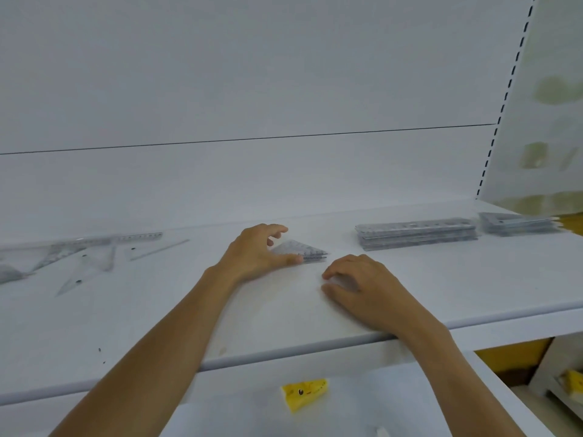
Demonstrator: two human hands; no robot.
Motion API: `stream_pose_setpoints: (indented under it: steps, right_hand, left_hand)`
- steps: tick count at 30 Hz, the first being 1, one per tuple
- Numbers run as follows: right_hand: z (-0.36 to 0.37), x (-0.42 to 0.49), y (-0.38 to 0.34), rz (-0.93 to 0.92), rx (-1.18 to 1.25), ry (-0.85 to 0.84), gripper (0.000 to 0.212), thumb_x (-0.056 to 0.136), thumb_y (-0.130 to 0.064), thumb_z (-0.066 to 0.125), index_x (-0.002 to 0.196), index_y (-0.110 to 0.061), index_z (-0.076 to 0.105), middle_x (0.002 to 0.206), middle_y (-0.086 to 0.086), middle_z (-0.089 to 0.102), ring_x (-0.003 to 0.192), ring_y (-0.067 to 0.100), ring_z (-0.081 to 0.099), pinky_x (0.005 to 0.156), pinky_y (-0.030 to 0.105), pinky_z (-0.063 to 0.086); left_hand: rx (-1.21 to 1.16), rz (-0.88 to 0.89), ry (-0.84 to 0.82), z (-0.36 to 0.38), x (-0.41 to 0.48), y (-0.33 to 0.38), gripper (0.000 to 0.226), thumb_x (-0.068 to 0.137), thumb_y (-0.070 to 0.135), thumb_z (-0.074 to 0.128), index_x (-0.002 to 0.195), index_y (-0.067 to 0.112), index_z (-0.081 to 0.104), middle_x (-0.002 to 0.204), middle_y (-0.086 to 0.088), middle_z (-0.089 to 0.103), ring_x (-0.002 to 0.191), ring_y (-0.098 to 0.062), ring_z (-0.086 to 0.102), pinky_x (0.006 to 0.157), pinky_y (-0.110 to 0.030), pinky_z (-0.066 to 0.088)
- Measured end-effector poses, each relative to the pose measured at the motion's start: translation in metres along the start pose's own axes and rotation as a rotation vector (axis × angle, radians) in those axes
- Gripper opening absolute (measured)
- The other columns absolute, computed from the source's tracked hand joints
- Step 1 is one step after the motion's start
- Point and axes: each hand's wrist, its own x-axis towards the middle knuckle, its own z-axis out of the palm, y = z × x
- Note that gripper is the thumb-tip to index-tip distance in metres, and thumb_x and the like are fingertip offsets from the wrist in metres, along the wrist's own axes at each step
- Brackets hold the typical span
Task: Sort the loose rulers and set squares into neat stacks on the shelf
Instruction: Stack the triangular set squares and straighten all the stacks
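While the left hand [255,252] lies well forward on the white shelf [151,320], I see it pinching a small clear set square [307,252]: the thumb presses on the near edge and the curled fingers reach over the far corner, so the triangle pokes out to the right of the palm and lies flat, or nearly flat, on the shelf. My view of the right hand [362,287] shows it just beside and nearer the front edge, a little apart from the set square, fingers loosely curled with their tips down on the shelf and nothing held in them. Further right sits a neat stack of rulers [416,236], and beyond it, near the upright, a stack of set squares [517,223]. Well away on the left lies a loose heap of rulers and set squares [85,257], overlapping and blurred. On the lower shelf, below the hands, I make out a yellow packet [304,394].
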Motion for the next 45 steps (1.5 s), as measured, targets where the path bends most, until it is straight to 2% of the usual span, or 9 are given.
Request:
stream_pose_setpoints:
  steps: [3,10,16,21,25,31,35,41,45]
  right_hand:
    - [0.001,0.000,0.001,0.000,0.009,0.002,0.023,0.091,-0.036,0.051,0.110,-0.026,0.062,0.121,-0.014,0.056,0.116,0.007,0.044,0.101,0.025,0.033]
    - [0.002,-0.001,0.002,-0.029,-0.003,0.003,0.026,0.091,-0.037,0.051,0.111,-0.024,0.060,0.122,-0.013,0.056,0.116,0.009,0.044,0.101,0.026,0.034]
    - [0.002,-0.001,0.004,-0.060,-0.042,-0.005,0.029,0.092,-0.038,0.050,0.116,-0.023,0.057,0.125,-0.012,0.053,0.118,0.010,0.042,0.101,0.026,0.033]
    - [0.004,-0.002,0.005,-0.085,-0.092,-0.002,0.031,0.093,-0.037,0.047,0.119,-0.022,0.055,0.128,-0.009,0.053,0.118,0.012,0.042,0.100,0.025,0.033]
    - [-0.001,0.000,0.003,-0.089,-0.042,-0.026,0.025,0.092,-0.034,0.050,0.114,-0.025,0.059,0.124,-0.010,0.055,0.117,0.011,0.045,0.099,0.025,0.034]
    - [-0.011,0.031,-0.030,-0.140,0.202,0.098,0.012,0.089,-0.021,0.058,0.100,-0.022,0.065,0.104,-0.012,0.062,0.093,0.002,0.056,0.078,0.012,0.040]
    - [0.002,0.066,-0.071,-0.208,0.246,0.109,0.012,0.089,-0.019,0.058,0.098,-0.020,0.065,0.092,-0.018,0.059,0.082,-0.006,0.055,0.069,0.005,0.039]
    - [0.058,0.122,-0.133,-0.268,0.171,-0.030,0.017,0.089,-0.019,0.057,0.104,-0.015,0.064,0.106,-0.006,0.062,0.095,0.008,0.056,0.079,0.015,0.034]
    - [0.104,0.150,-0.175,-0.290,0.138,-0.142,0.021,0.088,-0.021,0.059,0.107,-0.012,0.062,0.111,0.000,0.062,0.098,0.013,0.057,0.083,0.019,0.038]
  left_hand:
    - [0.066,-0.045,-0.031,-0.004,-0.004,-0.003,0.076,0.063,0.056,0.075,0.130,0.031,0.046,0.114,0.012,0.055,0.099,-0.010,0.054,0.094,-0.035,0.044]
    - [0.009,-0.038,0.005,-0.001,-0.010,-0.011,0.052,0.076,0.038,0.073,0.122,0.024,0.054,0.100,0.011,0.057,0.084,-0.005,0.056,0.078,-0.021,0.042]
    - [-0.003,-0.076,0.061,0.001,-0.016,-0.012,0.050,0.076,0.039,0.071,0.121,0.023,0.054,0.107,0.007,0.059,0.093,-0.009,0.056,0.083,-0.022,0.043]
    - [0.012,-0.069,0.135,-0.004,-0.017,-0.004,0.053,0.076,0.049,0.067,0.121,0.025,0.053,0.108,0.009,0.055,0.095,-0.010,0.055,0.090,-0.031,0.045]
    - [-0.029,-0.063,0.205,-0.007,-0.020,-0.005,0.039,0.084,0.037,0.062,0.118,0.018,0.055,0.111,0.003,0.057,0.096,-0.012,0.055,0.091,-0.031,0.045]
    - [0.040,-0.011,0.191,-0.021,-0.019,-0.016,0.028,0.087,0.029,0.059,0.113,0.017,0.060,0.114,0.001,0.059,0.099,-0.012,0.057,0.091,-0.029,0.045]
    - [0.097,-0.013,0.175,-0.062,-0.042,-0.054,0.023,0.088,0.027,0.058,0.109,0.019,0.062,0.111,0.004,0.059,0.096,-0.007,0.054,0.088,-0.025,0.044]
    - [0.191,-0.178,0.251,-0.163,-0.100,-0.158,0.019,0.088,0.018,0.060,0.105,0.013,0.067,0.108,-0.001,0.063,0.092,-0.009,0.055,0.081,-0.018,0.038]
    - [0.218,-0.311,0.296,-0.212,-0.141,-0.219,0.017,0.087,0.020,0.061,0.102,0.014,0.068,0.102,0.001,0.063,0.090,-0.010,0.055,0.080,-0.019,0.037]
